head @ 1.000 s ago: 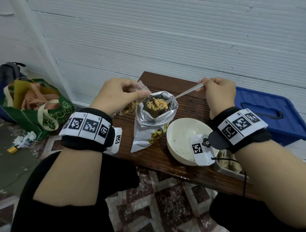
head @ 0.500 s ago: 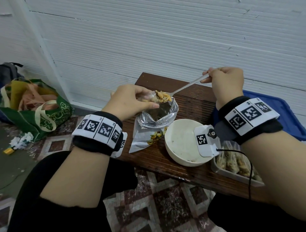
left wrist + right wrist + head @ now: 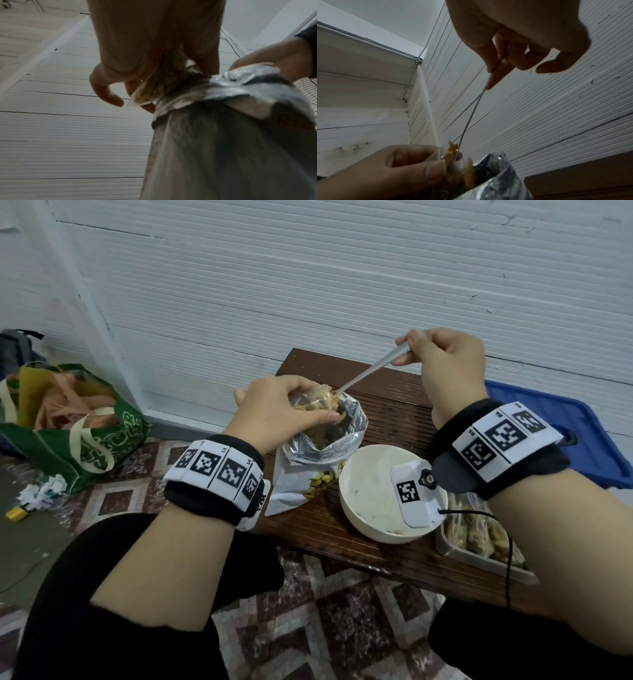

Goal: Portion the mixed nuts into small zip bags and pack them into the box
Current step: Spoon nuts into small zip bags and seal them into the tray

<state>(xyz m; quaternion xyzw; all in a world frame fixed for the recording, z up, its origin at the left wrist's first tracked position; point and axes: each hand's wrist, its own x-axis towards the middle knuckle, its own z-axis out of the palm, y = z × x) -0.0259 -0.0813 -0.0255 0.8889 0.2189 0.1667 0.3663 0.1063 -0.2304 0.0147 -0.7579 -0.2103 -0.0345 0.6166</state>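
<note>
Left hand (image 3: 274,412) pinches zip bag (image 3: 313,402); right hand (image 3: 445,364) tips spoon (image 3: 371,371) in.

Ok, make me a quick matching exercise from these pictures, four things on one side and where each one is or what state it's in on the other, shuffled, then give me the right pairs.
Things:
1. spoon
2. small zip bag
3. white bowl
4. foil nut pouch

Place or state:
A. stands open on the wooden table, under the zip bag
B. pinched open by the left hand
C. nearly empty, near the table's front edge
D. held by the right hand, bowl end at the bag's mouth

Pairs: 1-D, 2-B, 3-C, 4-A
</note>
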